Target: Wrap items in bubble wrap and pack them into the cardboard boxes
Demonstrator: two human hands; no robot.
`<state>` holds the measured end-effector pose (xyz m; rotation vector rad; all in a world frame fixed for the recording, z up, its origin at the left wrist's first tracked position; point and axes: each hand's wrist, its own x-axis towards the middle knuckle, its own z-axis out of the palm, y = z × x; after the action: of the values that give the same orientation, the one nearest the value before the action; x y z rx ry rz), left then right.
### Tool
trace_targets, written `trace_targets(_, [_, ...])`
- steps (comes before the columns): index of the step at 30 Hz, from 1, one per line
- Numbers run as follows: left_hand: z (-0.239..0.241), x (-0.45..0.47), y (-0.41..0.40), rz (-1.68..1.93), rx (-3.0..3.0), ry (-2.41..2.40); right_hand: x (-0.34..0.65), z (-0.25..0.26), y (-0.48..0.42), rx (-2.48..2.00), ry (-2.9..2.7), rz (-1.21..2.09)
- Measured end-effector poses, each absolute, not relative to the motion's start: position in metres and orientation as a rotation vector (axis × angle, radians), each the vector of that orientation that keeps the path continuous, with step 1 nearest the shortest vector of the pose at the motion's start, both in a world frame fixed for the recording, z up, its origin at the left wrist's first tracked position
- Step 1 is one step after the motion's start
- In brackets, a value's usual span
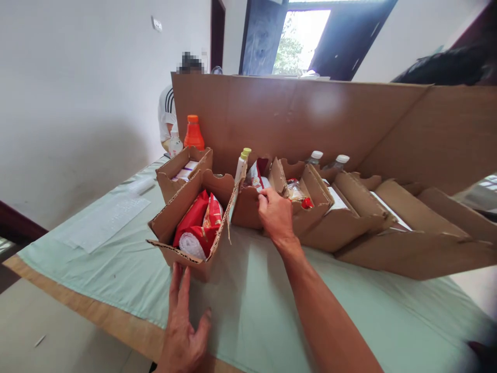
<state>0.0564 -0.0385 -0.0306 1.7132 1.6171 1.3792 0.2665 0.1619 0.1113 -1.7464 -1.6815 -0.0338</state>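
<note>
My left hand (pixel 184 321) is open, its fingertips against the lower front of a cardboard box (pixel 165 225). Inside that box lie red packets (pixel 196 217) and a roll of clear bubble wrap (pixel 191 245). My right hand (pixel 275 212) is closed over the front rim of a second cardboard box (pixel 246 207), its fingertips partly hidden behind the rim. A white and dark red packet (pixel 258 175) shows within this box. White bottles with yellow-green caps (pixel 241 161) stand between the two boxes' upper edges.
More cardboard boxes (pixel 365 235) line up to the right, one with a red-capped item (pixel 306 202). A smaller box (pixel 166 186), an orange bottle (pixel 193 135) and bubble wrap sheets (pixel 104 223) are left. A tall cardboard panel (pixel 279 114) stands behind; a person (pixel 166 106) sits beyond.
</note>
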Motion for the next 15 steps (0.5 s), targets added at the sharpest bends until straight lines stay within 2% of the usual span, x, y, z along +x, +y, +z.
trace_targets(9, [-0.034,0.05,-0.022,1.323,1.817,1.574,0.259,0.1,0.13,-1.622,-1.732,-0.028])
trace_targets(15, [-0.014,0.053,0.04,1.175,1.838,1.506,0.265,0.034,0.095,-1.231,-1.8,0.123])
